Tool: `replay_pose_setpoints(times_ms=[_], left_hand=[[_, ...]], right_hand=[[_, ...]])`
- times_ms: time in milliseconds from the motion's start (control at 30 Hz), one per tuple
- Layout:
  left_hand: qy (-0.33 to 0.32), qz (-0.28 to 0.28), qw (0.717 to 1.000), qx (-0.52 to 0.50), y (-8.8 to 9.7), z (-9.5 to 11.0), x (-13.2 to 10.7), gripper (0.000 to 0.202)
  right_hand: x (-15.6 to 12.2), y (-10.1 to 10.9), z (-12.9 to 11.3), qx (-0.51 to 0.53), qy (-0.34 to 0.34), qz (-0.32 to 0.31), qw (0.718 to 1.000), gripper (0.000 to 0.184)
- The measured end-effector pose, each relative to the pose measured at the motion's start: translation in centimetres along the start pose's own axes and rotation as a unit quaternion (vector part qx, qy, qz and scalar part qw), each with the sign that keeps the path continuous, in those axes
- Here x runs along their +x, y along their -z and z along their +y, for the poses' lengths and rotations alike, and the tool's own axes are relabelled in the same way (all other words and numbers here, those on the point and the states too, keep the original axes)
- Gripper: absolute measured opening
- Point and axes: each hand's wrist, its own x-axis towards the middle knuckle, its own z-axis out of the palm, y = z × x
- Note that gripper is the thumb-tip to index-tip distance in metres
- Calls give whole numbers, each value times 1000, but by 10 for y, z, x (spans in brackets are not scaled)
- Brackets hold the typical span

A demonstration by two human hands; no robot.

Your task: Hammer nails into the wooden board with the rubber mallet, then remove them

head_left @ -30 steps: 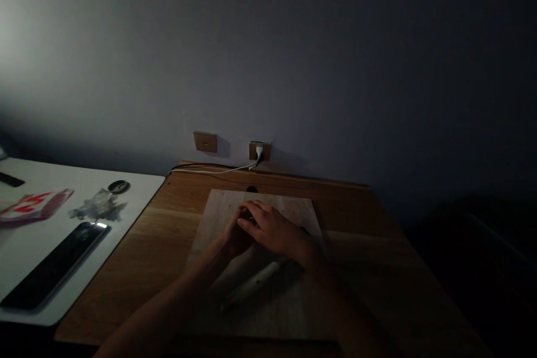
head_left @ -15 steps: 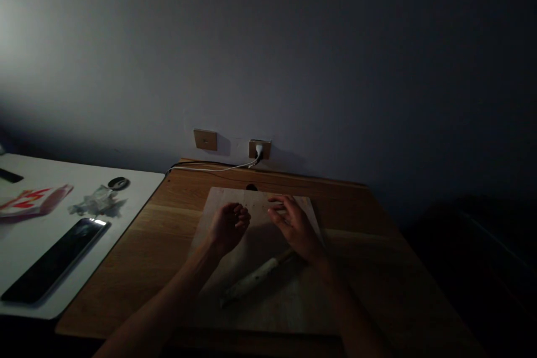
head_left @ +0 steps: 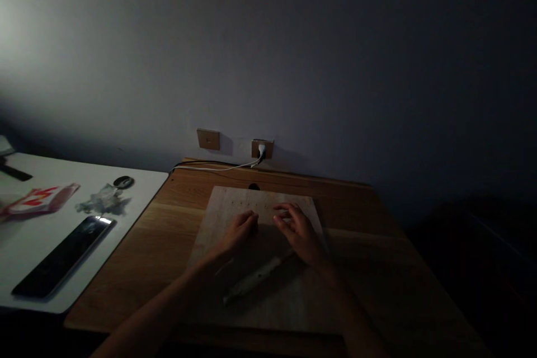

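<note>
My left hand (head_left: 241, 230) is above the wooden board (head_left: 210, 243), back upward and fingers curled in; whatever they may hold is hidden. My right hand (head_left: 301, 235) hovers over the board's right side, fingers bent and thumb apart, with nothing visible between them. Several tiny dark specks (head_left: 249, 204) form a row near the board's far edge; I cannot tell what they are. Between my forearms lies a long tool (head_left: 254, 281) with a pale, spotted length and a brown end, partly in shadow. A thin pale sliver (head_left: 224, 267) shows beside my left wrist.
The board rests on a wooden table (head_left: 155, 246). On the white table (head_left: 138, 179) at left are a phone (head_left: 62, 260), a red and white packet (head_left: 42, 199), crumpled clear plastic (head_left: 104, 199) and a round dark object (head_left: 123, 182). A plugged-in socket (head_left: 262, 149) and cables are behind.
My left hand has turned from palm-side showing to back upward and moved slightly right. The specks by the far edge now show more fully. My right hand keeps nearly the same pose.
</note>
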Motion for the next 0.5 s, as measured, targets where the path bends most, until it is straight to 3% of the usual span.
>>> replay_pose_setpoints(times_ms=[133, 233, 367, 500], left_hand=[[-80, -67, 986, 133, -5, 2, -10, 45], [-119, -111, 975, 154, -6, 11, -23, 44], [-106, -150, 976, 116, -2, 31, -43, 37], [-86, -178, 973, 121, 11, 62, -62, 18]], right_hand=[[-7, 1, 4, -10, -8, 3, 1000, 24], [-12, 4, 7, -14, -15, 7, 1000, 24], [-21, 11, 11, -20, -26, 9, 999, 25], [-35, 19, 16, -44, -25, 19, 999, 26]])
